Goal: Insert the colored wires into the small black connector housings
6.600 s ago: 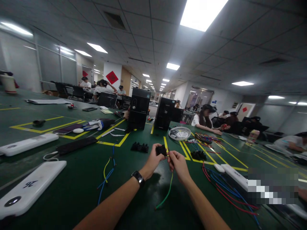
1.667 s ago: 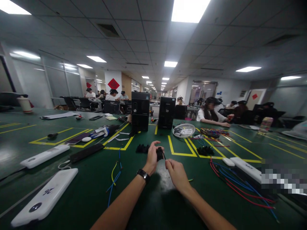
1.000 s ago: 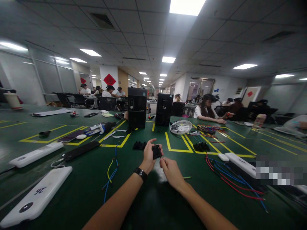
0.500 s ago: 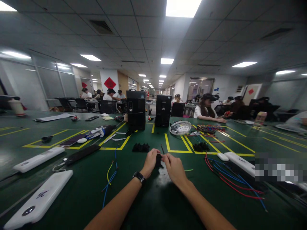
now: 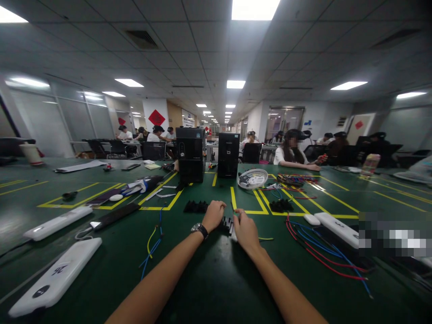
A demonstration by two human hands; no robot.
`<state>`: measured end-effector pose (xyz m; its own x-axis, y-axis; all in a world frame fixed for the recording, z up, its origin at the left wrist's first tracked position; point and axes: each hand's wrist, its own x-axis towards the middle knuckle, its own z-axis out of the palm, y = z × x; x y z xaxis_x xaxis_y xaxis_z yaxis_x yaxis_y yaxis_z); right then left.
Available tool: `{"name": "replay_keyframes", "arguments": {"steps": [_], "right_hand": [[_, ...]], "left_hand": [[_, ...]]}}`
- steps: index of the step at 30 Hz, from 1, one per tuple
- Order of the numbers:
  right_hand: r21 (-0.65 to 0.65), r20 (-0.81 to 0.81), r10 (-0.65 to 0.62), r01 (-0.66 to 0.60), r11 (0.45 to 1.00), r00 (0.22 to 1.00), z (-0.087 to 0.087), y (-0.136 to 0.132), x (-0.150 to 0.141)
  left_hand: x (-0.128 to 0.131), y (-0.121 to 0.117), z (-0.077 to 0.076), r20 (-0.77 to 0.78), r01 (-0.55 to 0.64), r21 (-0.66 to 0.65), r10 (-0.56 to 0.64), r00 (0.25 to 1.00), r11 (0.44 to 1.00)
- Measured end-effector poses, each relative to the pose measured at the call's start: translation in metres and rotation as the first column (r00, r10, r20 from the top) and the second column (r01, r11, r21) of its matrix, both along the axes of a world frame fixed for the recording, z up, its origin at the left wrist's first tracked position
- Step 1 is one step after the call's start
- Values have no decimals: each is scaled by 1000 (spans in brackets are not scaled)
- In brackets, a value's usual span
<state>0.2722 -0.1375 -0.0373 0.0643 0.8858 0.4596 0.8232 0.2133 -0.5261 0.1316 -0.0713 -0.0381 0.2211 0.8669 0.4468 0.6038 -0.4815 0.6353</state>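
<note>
My left hand (image 5: pixel 214 215) is closed on a small black terminal block (image 5: pixel 228 223), whose ridged edge shows between my two hands. Close beside it, my right hand (image 5: pixel 246 230) is pinched round a thin dark stick (image 5: pixel 232 206); its tip points up past the fingers, and its kind is too small to tell. A yellow-green wire (image 5: pixel 266 239) pokes out behind my right wrist. Further black blocks (image 5: pixel 195 206) lie beyond my left hand, and another black cluster (image 5: pixel 281 206) sits to the right.
Blue and yellow wires (image 5: pixel 155 247) lie left, red and blue wires (image 5: pixel 324 252) right. Two black computer towers (image 5: pixel 191 155) stand ahead, near a white basket (image 5: pixel 252 179). White power banks (image 5: pixel 56 276) lie on the green table (image 5: pixel 216 288). A person (image 5: pixel 293 153) sits across at the right.
Earlier, a green wire hung from my right hand beside the block; now the wire lies on the table. The block has been turned in my left hand, and the thin stick has tilted upward.
</note>
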Motion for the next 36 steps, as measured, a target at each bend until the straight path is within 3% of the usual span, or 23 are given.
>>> {"name": "replay_keyframes", "arguments": {"steps": [2,4,6,10,16,19,23,25,28,29,31,32,34,36], "right_hand": [[79,-132,-44,54,995,990,5,4,6],[144,-230,-62,97,985,971,9,6,10],[181,-264,-63,114,977,962,12,5,11],[176,-180,-21,53,983,984,9,2,6],[40,-13,29,-29,999,999,-2,1,-4],[14,-96,80,-79,997,992,-5,4,-7],[4,-387,64,-68,998,920,-5,13,-4],[3,-565,86,-102,995,821,-2,17,-1],[38,-821,200,-298,954,535,7,17,3],[73,-873,238,-369,927,426,11,16,3],[136,-922,283,-465,875,265,17,11,0],[149,-930,293,-497,855,224,20,7,-2],[134,-929,299,-553,822,218,22,0,-7],[95,-910,317,-611,786,267,22,-7,-12]], "left_hand": [[-7,-11,2,-161,137,38,-129,978,990],[-14,-20,5,-375,300,50,-261,889,953],[-21,-21,9,-537,367,61,-279,796,928],[-28,0,19,-653,274,78,-158,740,958],[-36,36,25,-660,200,35,-127,741,979],[-44,44,24,-634,177,27,-121,764,984],[-52,41,23,-568,124,62,-67,820,990],[-50,32,23,-482,91,104,-30,875,990],[-39,1,19,-111,151,27,-147,983,988],[-34,-12,17,60,236,-70,-232,971,969],[-21,-43,12,361,437,-282,-328,873,854],[-15,-58,10,478,531,-351,-339,810,771],[-6,-85,8,629,658,-410,-327,706,631],[-3,-106,10,701,704,-391,-303,645,593]]}}
